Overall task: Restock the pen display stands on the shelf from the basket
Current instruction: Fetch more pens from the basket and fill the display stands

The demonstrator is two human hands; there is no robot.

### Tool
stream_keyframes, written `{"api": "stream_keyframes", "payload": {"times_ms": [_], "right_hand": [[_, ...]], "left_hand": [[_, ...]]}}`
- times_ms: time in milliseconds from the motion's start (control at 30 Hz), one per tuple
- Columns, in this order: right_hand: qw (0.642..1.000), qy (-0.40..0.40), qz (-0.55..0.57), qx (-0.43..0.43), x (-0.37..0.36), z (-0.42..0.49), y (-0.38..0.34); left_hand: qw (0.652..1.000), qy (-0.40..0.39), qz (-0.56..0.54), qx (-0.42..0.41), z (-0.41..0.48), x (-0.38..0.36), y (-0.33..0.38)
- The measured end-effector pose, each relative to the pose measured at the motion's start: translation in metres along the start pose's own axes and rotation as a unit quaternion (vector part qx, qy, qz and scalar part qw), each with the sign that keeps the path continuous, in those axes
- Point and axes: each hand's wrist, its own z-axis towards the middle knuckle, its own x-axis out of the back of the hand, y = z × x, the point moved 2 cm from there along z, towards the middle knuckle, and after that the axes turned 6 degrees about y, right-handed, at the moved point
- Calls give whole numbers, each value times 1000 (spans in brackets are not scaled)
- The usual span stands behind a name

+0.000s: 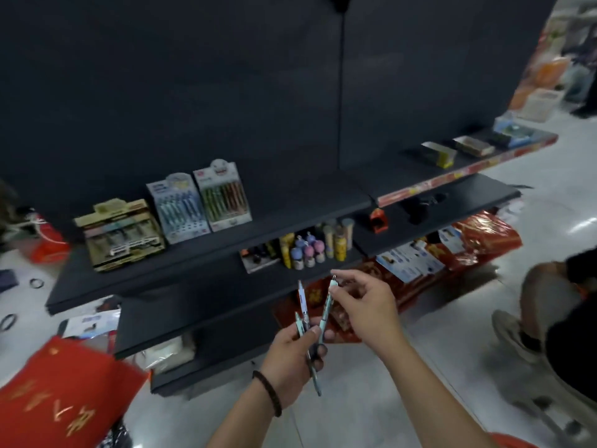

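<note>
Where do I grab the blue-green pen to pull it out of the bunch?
Pinch the blue-green pen near its top, by the clicker, coming from the right. That end leans clear of the other pens, while its lower half is wrapped in the left hand. The right hand pinches there.

Grips a few pens [303,307] in the left hand [290,354], ends fanned upward. Pinches the top of one teal pen [325,310] with the right hand [368,305]. Faces pen display stands [179,206] beyond, left of both hands.
</note>
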Motion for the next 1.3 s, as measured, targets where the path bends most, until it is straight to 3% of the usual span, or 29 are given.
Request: {"api": "stream_keyframes", "payload": {"times_ms": [233, 400, 667, 1033, 1300], "right_hand": [[996, 40, -8, 79, -185, 25, -48], [994, 47, 9, 97, -265, 36, -57], [991, 15, -16, 136, -375, 124, -66], [958, -115, -94, 246, -537, 277, -64], [939, -71, -146, 305, -625, 321, -40]], "left_hand": [[974, 196, 24, -109, 32, 173, 79], [954, 263, 26, -138, 45, 253, 119], [970, 222, -49, -82, 119, 319, 165], [955, 276, -65, -93, 228, 355, 265], [948, 261, -179, -41, 284, 411, 292]]}}
